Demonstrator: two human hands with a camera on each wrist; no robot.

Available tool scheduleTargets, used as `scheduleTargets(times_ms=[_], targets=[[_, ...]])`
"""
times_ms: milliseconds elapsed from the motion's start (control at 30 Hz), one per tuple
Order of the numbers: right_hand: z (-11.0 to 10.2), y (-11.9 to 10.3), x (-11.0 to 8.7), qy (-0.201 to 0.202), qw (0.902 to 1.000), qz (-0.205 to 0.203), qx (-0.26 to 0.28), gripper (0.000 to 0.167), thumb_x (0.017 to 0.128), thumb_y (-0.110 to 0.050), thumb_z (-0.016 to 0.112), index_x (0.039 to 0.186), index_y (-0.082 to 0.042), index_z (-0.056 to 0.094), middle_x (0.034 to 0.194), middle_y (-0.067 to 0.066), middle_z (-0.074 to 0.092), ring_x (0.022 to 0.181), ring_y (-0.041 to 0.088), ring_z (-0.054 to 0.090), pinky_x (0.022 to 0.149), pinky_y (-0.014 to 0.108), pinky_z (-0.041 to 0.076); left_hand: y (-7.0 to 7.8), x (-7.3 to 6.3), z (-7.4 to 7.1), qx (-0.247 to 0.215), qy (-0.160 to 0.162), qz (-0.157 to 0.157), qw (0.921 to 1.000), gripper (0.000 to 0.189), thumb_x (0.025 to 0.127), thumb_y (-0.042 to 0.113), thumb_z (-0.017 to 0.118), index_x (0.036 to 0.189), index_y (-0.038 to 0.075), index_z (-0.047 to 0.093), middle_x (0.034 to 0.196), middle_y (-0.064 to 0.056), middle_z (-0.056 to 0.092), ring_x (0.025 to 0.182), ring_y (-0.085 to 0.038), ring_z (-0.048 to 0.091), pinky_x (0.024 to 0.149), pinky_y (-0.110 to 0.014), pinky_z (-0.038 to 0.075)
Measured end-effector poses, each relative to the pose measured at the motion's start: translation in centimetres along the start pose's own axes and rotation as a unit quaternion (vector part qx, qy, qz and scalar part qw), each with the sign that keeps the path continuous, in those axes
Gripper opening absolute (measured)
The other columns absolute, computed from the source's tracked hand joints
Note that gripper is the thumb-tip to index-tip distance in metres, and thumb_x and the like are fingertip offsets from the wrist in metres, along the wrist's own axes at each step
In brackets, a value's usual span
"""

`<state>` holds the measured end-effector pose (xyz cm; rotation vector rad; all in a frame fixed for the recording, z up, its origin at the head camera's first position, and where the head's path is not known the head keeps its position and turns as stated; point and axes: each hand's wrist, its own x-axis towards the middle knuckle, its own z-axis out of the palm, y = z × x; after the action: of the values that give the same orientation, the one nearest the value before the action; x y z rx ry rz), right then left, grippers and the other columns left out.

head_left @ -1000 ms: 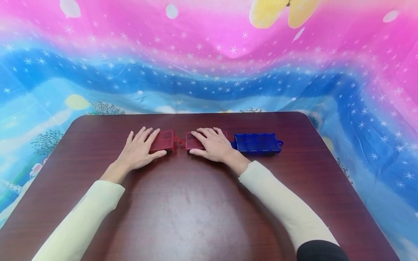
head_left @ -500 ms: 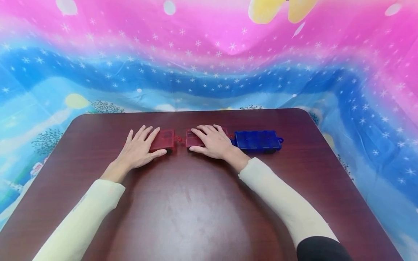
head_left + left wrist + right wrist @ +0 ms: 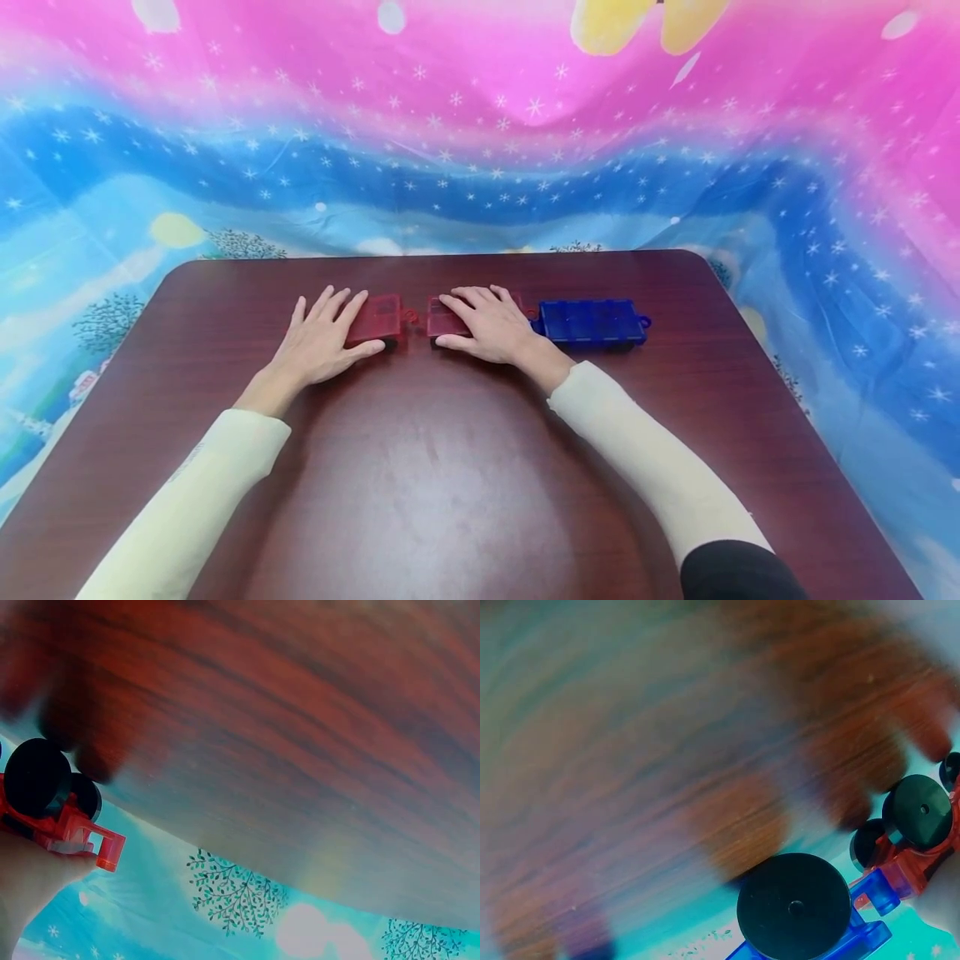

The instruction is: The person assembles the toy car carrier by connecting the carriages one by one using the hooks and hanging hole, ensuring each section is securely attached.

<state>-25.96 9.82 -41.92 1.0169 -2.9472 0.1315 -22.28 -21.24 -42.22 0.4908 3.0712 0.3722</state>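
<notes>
Two see-through red toy train cars and a blue one stand in a row on the table. Over the left red car [image 3: 384, 318], my left hand [image 3: 315, 342] lies with its fingers spread and nearly straight, the thumb along the near side. My right hand [image 3: 487, 329] rests likewise across the middle red car [image 3: 438, 323] and covers most of it. Small red coupling pieces [image 3: 411, 319] lie between the two red cars. At the right end is the blue car [image 3: 588, 323], beside the right wrist. Black wheels [image 3: 795, 906] show under the blue car in the right wrist view.
The dark brown wooden table [image 3: 420, 483] reflects a bright patch of light in front of the hands. A pink and blue cloth [image 3: 465, 150] with snowflakes hangs behind the table and along its sides.
</notes>
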Motion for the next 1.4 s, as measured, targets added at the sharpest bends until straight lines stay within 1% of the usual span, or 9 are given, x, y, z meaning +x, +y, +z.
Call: scheduleTargets(times_ms=[167, 367, 500, 767, 1067, 1267, 1400], targets=[[0.0, -0.1, 0.1, 0.001, 1.0000, 0.000, 0.002, 0.083, 0.095, -0.076, 0.041, 0.160, -0.025, 0.034, 0.159, 0.005, 0.037, 0.146, 0.026, 0.033, 0.120, 0.055, 0.017, 0.2, 0.1, -0.1, 0.002, 0.000, 0.000, 1.0000, 0.100, 0.089, 0.078, 0.050, 0.163, 0.015, 0.023, 0.163, -0.022, 0.024, 0.153, -0.041, 0.007, 0.117, -0.066, -0.004], [0.1, -0.4, 0.3, 0.003, 1.0000, 0.001, 0.002, 0.083, 0.095, -0.076, 0.041, 0.160, -0.025, 0.034, 0.159, 0.004, 0.037, 0.146, 0.025, 0.032, 0.120, 0.053, 0.015, 0.3, -0.1, 0.0, 0.021, -0.002, 0.003, 0.9998, 0.100, 0.089, 0.077, 0.051, 0.162, 0.014, 0.025, 0.162, -0.022, 0.026, 0.153, -0.042, 0.007, 0.117, -0.066, -0.004], [0.0, -0.5, 0.3, 0.004, 1.0000, -0.001, 0.000, 0.082, 0.095, -0.075, 0.042, 0.160, -0.025, 0.034, 0.159, 0.005, 0.037, 0.147, 0.025, 0.032, 0.121, 0.053, 0.015, 0.3, -0.2, 0.0, 0.027, 0.004, 0.008, 0.9996, 0.099, 0.090, 0.077, 0.051, 0.161, 0.013, 0.028, 0.161, -0.023, 0.027, 0.153, -0.043, 0.009, 0.117, -0.067, -0.003], [-0.3, -0.6, 0.1, -0.001, 0.9999, -0.003, -0.011, 0.082, 0.095, -0.075, 0.041, 0.160, -0.025, 0.034, 0.161, 0.005, 0.035, 0.148, 0.025, 0.029, 0.121, 0.055, 0.014, 0.2, -0.1, -0.1, 0.032, -0.002, 0.011, 0.9994, 0.099, 0.089, 0.078, 0.051, 0.162, 0.015, 0.027, 0.161, -0.022, 0.028, 0.153, -0.043, 0.008, 0.117, -0.067, -0.003], [-0.9, -0.4, -0.1, 0.017, 0.9998, 0.004, 0.001, 0.083, 0.095, -0.077, 0.040, 0.159, -0.024, 0.036, 0.160, 0.005, 0.037, 0.147, 0.026, 0.031, 0.120, 0.055, 0.016, 0.3, -0.2, -0.4, 0.028, 0.004, 0.015, 0.9995, 0.096, 0.090, 0.076, 0.051, 0.162, 0.016, 0.028, 0.161, -0.021, 0.027, 0.153, -0.042, 0.008, 0.117, -0.066, -0.003], [-1.3, -0.1, -0.5, 0.017, 0.9997, 0.017, 0.003, 0.083, 0.095, -0.077, 0.039, 0.160, -0.026, 0.035, 0.161, 0.004, 0.035, 0.149, 0.026, 0.029, 0.121, 0.054, 0.015, 0.7, -0.1, -0.4, 0.030, 0.000, 0.017, 0.9994, 0.095, 0.091, 0.075, 0.050, 0.162, 0.016, 0.027, 0.162, -0.021, 0.026, 0.153, -0.042, 0.007, 0.118, -0.066, -0.003], [-1.7, 0.2, -0.9, 0.026, 0.9995, 0.019, 0.000, 0.081, 0.095, -0.075, 0.040, 0.159, -0.025, 0.036, 0.161, 0.005, 0.036, 0.149, 0.028, 0.028, 0.120, 0.055, 0.016, 1.2, 0.1, -0.5, 0.032, 0.006, 0.022, 0.9992, 0.094, 0.091, 0.075, 0.050, 0.162, 0.017, 0.028, 0.163, -0.020, 0.026, 0.154, -0.040, 0.008, 0.118, -0.065, -0.001]])
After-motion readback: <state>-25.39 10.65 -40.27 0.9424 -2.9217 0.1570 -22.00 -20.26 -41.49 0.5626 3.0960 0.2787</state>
